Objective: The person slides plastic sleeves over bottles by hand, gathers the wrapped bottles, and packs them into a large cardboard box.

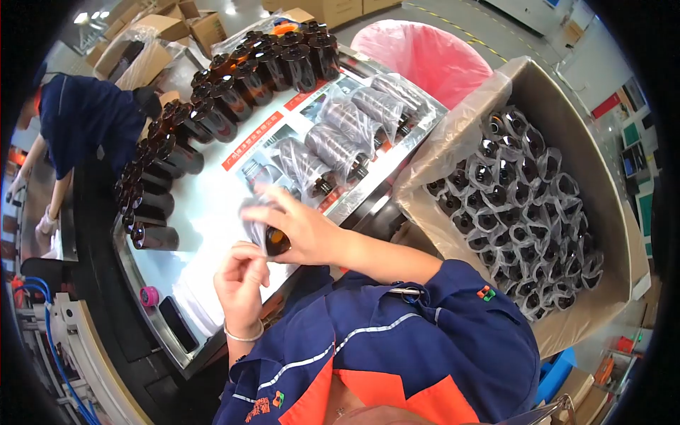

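Note:
My right hand (301, 230) is wrapped round an amber bottle (277, 241) partly covered by a clear plastic bag. Close beside it, my left hand (242, 273) has its fingers pinched together at the edge of the bag. Both hands are over the near side of the white table (185, 225). Beyond them, several bagged bottles (333, 147) lie on their sides on the table. A long curved group of unbagged amber bottles (212, 119) stands along the table's far and left sides.
At the right, a large lined carton (453, 134) holds many bagged bottles. Behind the table is a pink-lined bin (425, 53). A phone (178, 323) and a pink tape roll (149, 296) lie at the table's left edge. A co-worker (92, 120) is at the far left.

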`<state>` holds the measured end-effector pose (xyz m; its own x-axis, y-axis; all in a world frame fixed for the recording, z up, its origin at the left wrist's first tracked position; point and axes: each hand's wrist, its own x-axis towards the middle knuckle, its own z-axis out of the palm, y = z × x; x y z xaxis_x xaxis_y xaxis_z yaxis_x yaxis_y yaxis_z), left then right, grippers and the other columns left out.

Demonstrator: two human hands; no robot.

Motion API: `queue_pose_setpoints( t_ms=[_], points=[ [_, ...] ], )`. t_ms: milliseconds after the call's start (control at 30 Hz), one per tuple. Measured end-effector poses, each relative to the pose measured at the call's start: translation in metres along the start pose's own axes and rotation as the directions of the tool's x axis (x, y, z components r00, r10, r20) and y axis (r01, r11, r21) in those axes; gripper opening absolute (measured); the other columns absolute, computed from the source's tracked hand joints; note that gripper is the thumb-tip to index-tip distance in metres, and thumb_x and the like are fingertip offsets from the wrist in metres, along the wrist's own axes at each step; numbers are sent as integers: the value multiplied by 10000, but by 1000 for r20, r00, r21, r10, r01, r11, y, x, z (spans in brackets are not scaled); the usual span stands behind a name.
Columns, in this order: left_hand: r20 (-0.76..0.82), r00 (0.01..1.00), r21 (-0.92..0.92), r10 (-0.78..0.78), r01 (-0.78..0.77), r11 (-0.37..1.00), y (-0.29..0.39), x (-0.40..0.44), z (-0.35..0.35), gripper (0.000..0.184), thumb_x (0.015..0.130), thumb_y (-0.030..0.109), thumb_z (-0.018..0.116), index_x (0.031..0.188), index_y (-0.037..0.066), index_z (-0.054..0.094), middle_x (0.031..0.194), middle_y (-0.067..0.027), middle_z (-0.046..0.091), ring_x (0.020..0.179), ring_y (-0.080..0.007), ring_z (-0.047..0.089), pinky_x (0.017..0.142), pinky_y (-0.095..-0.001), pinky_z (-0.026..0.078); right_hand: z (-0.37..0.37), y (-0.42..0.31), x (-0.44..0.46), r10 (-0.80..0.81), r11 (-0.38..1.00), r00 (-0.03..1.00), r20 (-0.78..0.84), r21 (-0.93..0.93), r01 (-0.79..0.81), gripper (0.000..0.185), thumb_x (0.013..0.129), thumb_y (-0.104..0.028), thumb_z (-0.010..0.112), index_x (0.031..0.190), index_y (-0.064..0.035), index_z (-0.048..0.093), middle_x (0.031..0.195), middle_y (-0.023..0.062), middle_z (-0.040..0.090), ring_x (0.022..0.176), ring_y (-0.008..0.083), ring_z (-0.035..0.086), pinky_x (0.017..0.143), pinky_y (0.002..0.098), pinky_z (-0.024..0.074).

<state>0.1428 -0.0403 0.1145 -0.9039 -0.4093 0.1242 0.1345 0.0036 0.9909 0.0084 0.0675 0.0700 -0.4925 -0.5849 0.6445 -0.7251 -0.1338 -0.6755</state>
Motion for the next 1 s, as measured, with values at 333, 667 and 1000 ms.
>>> queue_pose_setpoints(
  t_ms=[333, 667, 1000],
  points=[
    [4, 866, -677, -499, 370, 637, -80, 64, -20, 289, 952, 300, 531, 1108, 63, 581, 987, -82, 653, 914, -207, 640, 816, -372, 530, -2, 19, -20, 1, 997, 932, 363, -75, 28, 945, 631, -65, 784, 1432, -150, 288, 1391, 211, 327, 1047, 406, 565, 891, 413, 496],
    [186, 856, -673, -483, 469, 572, -100, 118, 17, 398, 914, 345, 516, 1210, 81, 559, 1155, -79, 637, 1066, -253, 602, 890, -528, 476, -102, 93, 23, 599, 479, 799, -51, -777, -409, 947, 577, -609, 772, 1313, -112, 446, 1190, 253, 493, 1066, 435, 499, 893, 512, 412],
    [211, 865, -796, -455, 422, 433, -91, 70, 11, 586, 892, 454, 514, 1345, 87, 453, 1343, -152, 503, 1238, -385, 467, 929, -649, 423, -117, 119, 21, 826, 546, 543, 152, -456, -703, 1243, 563, -687, 746, 1397, 79, 234, 1236, 284, 508, 1202, 402, 478, 968, 423, 427]
  ],
)
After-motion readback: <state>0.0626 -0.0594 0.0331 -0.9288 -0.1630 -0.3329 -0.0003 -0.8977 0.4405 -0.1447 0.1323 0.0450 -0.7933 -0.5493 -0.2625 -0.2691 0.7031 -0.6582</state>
